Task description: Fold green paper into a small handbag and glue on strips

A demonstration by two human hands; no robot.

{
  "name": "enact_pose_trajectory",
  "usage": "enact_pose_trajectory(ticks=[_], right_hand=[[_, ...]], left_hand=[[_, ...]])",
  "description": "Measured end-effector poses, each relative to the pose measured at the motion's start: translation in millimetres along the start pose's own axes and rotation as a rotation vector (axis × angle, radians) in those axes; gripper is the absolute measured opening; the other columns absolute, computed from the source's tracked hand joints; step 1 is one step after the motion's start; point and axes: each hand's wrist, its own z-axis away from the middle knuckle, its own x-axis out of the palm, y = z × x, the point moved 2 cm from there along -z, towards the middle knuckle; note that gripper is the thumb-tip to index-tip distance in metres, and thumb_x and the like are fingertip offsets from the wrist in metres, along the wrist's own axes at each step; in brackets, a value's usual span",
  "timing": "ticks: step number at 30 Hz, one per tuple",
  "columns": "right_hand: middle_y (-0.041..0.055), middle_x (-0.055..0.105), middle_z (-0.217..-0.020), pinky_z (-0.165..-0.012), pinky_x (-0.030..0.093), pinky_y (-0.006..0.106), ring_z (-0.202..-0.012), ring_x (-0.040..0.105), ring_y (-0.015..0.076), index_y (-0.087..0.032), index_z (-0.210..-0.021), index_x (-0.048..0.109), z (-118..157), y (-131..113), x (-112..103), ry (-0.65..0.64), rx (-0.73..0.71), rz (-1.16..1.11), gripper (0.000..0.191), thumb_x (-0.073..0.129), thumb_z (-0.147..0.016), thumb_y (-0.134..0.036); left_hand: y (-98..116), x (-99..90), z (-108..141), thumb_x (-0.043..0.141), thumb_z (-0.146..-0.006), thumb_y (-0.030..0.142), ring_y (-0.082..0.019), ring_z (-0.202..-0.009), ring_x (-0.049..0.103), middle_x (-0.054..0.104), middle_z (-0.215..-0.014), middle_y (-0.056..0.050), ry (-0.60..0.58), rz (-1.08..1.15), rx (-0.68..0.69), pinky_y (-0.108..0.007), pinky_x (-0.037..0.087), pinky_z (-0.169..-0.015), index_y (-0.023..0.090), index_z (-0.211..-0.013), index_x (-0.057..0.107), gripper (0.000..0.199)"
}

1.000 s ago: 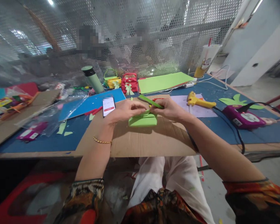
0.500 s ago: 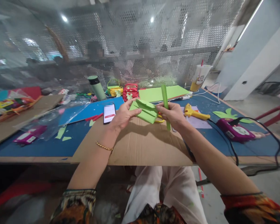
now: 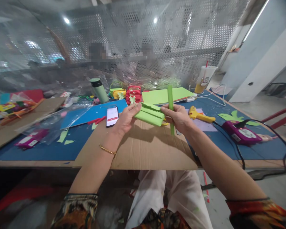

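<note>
My left hand (image 3: 128,117) pinches the left end of a small light-green folded pouch (image 3: 149,117), tilted above the cardboard. A flap runs along the pouch's upper side. My right hand (image 3: 177,117) is closed around a narrow green strip (image 3: 170,95), which stands nearly upright. The right thumb and fingers also reach the pouch's upper right corner; whether they grip it I cannot tell. Partly hidden behind the pouch and right hand is a yellow-handled tool (image 3: 165,123), perhaps scissors. Brown cardboard (image 3: 143,152) lies beneath both hands.
A yellow glue gun (image 3: 202,115) lies on the right, near a purple power box (image 3: 240,133) with black cables. Left of my hands is a phone (image 3: 112,116). Farther back stand a green bottle (image 3: 99,89), a small red bag (image 3: 133,94) and a drink cup (image 3: 205,79).
The pouch has turned slightly, so its front and long edge show more fully. The green strip has shifted a little to the right and stands straighter.
</note>
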Motion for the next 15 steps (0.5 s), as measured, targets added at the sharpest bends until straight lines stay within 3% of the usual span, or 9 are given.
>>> enact_pose_trajectory(ticks=[5, 10, 15], right_hand=[[-0.0061, 0.051, -0.056, -0.048, 0.023, 0.026, -0.048, 0.034, 0.0063, -0.018, -0.077, 0.071, 2.6, 0.1, 2.6, -0.002, -0.02, 0.14, 0.043, 0.091, -0.057, -0.051], [-0.0002, 0.062, -0.068, -0.06, 0.037, 0.028, -0.065, 0.05, 0.0132, -0.018, -0.077, 0.075, 3.7, -1.8, 3.1, -0.033, -0.204, 0.42, 0.028, 0.074, -0.072, -0.045], [0.0031, 0.066, -0.073, -0.064, 0.041, 0.029, -0.069, 0.055, 0.0157, -0.017, -0.075, 0.075, 2.6, 1.5, 4.0, -0.094, -0.274, 0.592, 0.034, 0.069, -0.076, -0.051]], left_hand=[[-1.4, -2.5, -1.2, 0.085, -0.062, 0.029, -0.022, -0.091, 0.073, 0.076, -0.084, -0.001, 0.065, -0.037, -0.016, -0.03, 0.054, -0.077, 0.019, -0.087, 0.072, 0.03], [0.1, -1.0, 2.2, 0.078, -0.065, 0.029, -0.019, -0.082, 0.067, 0.073, -0.082, -0.001, 0.096, -0.202, 0.03, -0.029, 0.051, -0.074, 0.018, -0.085, 0.072, 0.024], [4.6, 4.8, 7.4, 0.071, -0.074, 0.027, -0.018, -0.082, 0.064, 0.074, -0.088, -0.003, 0.009, -0.46, 0.16, -0.029, 0.049, -0.075, 0.016, -0.088, 0.075, 0.018]])
